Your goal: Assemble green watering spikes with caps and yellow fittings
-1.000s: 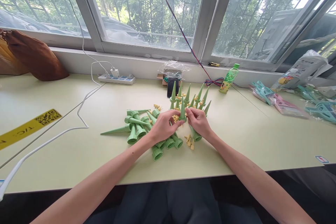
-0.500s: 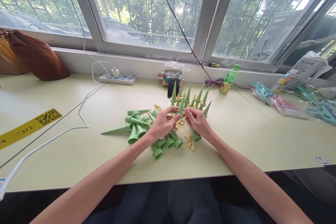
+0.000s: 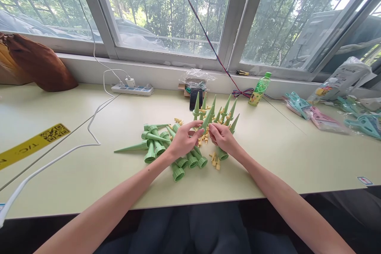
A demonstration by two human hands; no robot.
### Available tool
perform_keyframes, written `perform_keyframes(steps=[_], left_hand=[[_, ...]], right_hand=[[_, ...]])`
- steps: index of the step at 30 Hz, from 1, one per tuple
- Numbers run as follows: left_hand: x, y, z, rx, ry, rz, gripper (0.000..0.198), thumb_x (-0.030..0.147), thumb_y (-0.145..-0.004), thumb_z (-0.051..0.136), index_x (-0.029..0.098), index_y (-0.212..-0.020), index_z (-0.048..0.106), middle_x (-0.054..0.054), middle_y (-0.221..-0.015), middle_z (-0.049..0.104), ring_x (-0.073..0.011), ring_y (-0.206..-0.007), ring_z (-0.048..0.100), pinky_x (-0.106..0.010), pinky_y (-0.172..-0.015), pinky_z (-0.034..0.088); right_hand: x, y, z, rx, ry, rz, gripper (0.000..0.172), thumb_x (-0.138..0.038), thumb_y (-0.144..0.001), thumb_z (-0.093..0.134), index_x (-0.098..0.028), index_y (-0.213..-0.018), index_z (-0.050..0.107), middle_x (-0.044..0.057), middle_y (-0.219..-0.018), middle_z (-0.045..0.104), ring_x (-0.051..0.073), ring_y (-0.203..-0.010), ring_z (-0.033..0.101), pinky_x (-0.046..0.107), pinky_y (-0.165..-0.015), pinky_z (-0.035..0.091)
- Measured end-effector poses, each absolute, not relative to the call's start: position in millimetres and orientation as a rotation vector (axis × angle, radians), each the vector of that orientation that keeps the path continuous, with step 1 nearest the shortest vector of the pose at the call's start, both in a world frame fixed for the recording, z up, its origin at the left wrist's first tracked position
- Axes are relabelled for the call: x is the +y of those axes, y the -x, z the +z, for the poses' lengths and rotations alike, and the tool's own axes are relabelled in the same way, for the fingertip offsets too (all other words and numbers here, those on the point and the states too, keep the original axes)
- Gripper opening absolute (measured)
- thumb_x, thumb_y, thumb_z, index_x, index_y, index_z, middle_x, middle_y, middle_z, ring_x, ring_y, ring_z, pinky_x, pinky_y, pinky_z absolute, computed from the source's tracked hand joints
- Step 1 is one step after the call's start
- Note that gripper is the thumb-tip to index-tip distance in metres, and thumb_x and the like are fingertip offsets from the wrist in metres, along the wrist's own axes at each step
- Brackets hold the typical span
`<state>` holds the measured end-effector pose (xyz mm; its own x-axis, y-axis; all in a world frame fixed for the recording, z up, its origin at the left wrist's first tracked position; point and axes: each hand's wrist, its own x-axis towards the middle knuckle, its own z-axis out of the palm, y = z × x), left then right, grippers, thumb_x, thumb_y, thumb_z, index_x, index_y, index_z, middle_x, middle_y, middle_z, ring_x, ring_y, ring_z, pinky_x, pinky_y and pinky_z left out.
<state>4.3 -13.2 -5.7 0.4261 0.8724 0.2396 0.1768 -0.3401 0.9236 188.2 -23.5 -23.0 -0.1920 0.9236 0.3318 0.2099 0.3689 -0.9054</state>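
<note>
My left hand (image 3: 187, 139) is closed around a green plant watering spike (image 3: 207, 119), its tip tilted up and to the right. My right hand (image 3: 222, 137) is closed in a pinch right beside that spike. What its fingertips hold is hidden, perhaps a small yellow valve. Behind the hands, several green spikes with yellow valves (image 3: 228, 115) stand upright. Loose green spikes (image 3: 153, 137) lie heaped at the left and under my left hand. Small yellow valves (image 3: 216, 162) lie below my right hand, close to another green spike (image 3: 222, 154).
A phone (image 3: 195, 99) leans against a small box behind the spikes. Farther right stand a green-capped bottle (image 3: 260, 90) and bagged teal and pink plastic items (image 3: 326, 119). A white cable (image 3: 92, 127) runs across the left side from a power strip (image 3: 132, 90).
The spike in my left hand has tilted more to the right. My right hand has shifted very slightly; both hands stay close together.
</note>
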Motion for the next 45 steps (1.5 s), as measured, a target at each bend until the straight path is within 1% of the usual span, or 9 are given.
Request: perform_keyframes(steps=[2, 6, 18, 23, 26, 31, 35, 40, 45], left_hand=[[-13, -4, -6, 0.900, -1.782, 0.964, 0.048, 0.044, -0.087, 0.060, 0.015, -0.125, 0.059, 0.000, -0.064, 0.061, -0.0095, -0.045, 0.051, -0.020, -0.040, 0.045], [-11, -3, -7, 0.882, -1.775, 0.974, 0.046, 0.043, -0.085, 0.063, 0.016, -0.122, 0.061, -0.006, -0.086, 0.066, -0.0089, -0.050, 0.053, -0.019, -0.038, 0.043], [-10, -2, -11, 0.743, -2.108, 1.214, 0.024, 0.031, -0.091, 0.057, 0.021, -0.111, 0.066, -0.007, -0.110, 0.054, -0.0098, -0.072, 0.058, -0.018, -0.052, 0.054], [-13, -6, -7, 0.786, -2.027, 1.194, 0.027, 0.039, -0.092, 0.056, 0.021, -0.111, 0.063, -0.008, -0.110, 0.053, -0.0130, -0.080, 0.060, -0.018, -0.052, 0.053], [-13, -7, -4, 0.867, -1.904, 1.178, 0.033, 0.045, -0.092, 0.053, 0.018, -0.111, 0.058, -0.008, -0.106, 0.057, -0.0113, -0.072, 0.059, -0.017, -0.049, 0.048], [-10, -6, -4, 0.919, -1.787, 1.117, 0.039, 0.054, -0.092, 0.049, 0.016, -0.099, 0.057, -0.002, -0.080, 0.059, -0.0084, -0.056, 0.051, -0.017, -0.044, 0.038], [-11, -5, -4, 0.837, -1.749, 0.950, 0.042, 0.055, -0.092, 0.048, 0.015, -0.101, 0.057, 0.001, -0.067, 0.055, -0.0069, -0.048, 0.044, -0.018, -0.041, 0.034], [-13, -5, 0, 0.794, -1.619, 0.867, 0.048, 0.056, -0.087, 0.056, 0.017, -0.113, 0.055, 0.002, -0.069, 0.055, -0.0061, -0.045, 0.040, -0.018, -0.038, 0.031], [-13, -4, 1, 0.774, -1.557, 0.843, 0.048, 0.053, -0.083, 0.063, 0.018, -0.115, 0.053, 0.000, -0.075, 0.057, -0.0072, -0.048, 0.044, -0.018, -0.036, 0.033]], right_hand=[[-24, -188, -22, -1.616, 0.983, 0.987, 0.046, -0.054, -0.094, 0.046, -0.022, -0.064, 0.037, -0.007, -0.052, 0.033, 0.007, -0.040, 0.031, 0.024, -0.039, 0.026], [-26, -186, -17, -1.570, 0.931, 1.086, 0.047, -0.055, -0.092, 0.050, -0.022, -0.062, 0.035, -0.007, -0.052, 0.030, 0.007, -0.039, 0.030, 0.023, -0.038, 0.023], [-29, -185, -11, -1.490, 0.887, 1.234, 0.049, -0.056, -0.087, 0.056, -0.021, -0.059, 0.036, -0.008, -0.051, 0.028, 0.005, -0.040, 0.024, 0.022, -0.038, 0.016], [-28, -185, -13, -1.488, 0.912, 1.125, 0.047, -0.053, -0.090, 0.053, -0.021, -0.061, 0.036, -0.007, -0.053, 0.029, 0.005, -0.040, 0.026, 0.023, -0.038, 0.019], [-26, -187, -16, -1.524, 0.963, 0.961, 0.046, -0.053, -0.093, 0.049, -0.021, -0.063, 0.037, -0.006, -0.056, 0.030, 0.007, -0.044, 0.028, 0.024, -0.041, 0.023], [-26, -190, -19, -1.737, 1.051, 0.650, 0.042, -0.047, -0.098, 0.041, -0.020, -0.065, 0.038, -0.004, -0.058, 0.036, 0.010, -0.051, 0.032, 0.025, -0.048, 0.028], [-26, -190, -20, -1.840, 1.044, 0.555, 0.039, -0.042, -0.099, 0.039, -0.020, -0.068, 0.037, -0.004, -0.060, 0.038, 0.010, -0.054, 0.033, 0.025, -0.052, 0.028], [-25, -191, -23, -1.804, 1.042, 0.591, 0.038, -0.042, -0.099, 0.039, -0.021, -0.069, 0.033, -0.005, -0.059, 0.032, 0.009, -0.053, 0.029, 0.024, -0.050, 0.026], [-26, -191, -21, -1.829, 1.056, 0.538, 0.039, -0.040, -0.099, 0.039, -0.021, -0.067, 0.031, -0.005, -0.059, 0.032, 0.009, -0.053, 0.027, 0.024, -0.050, 0.024]])
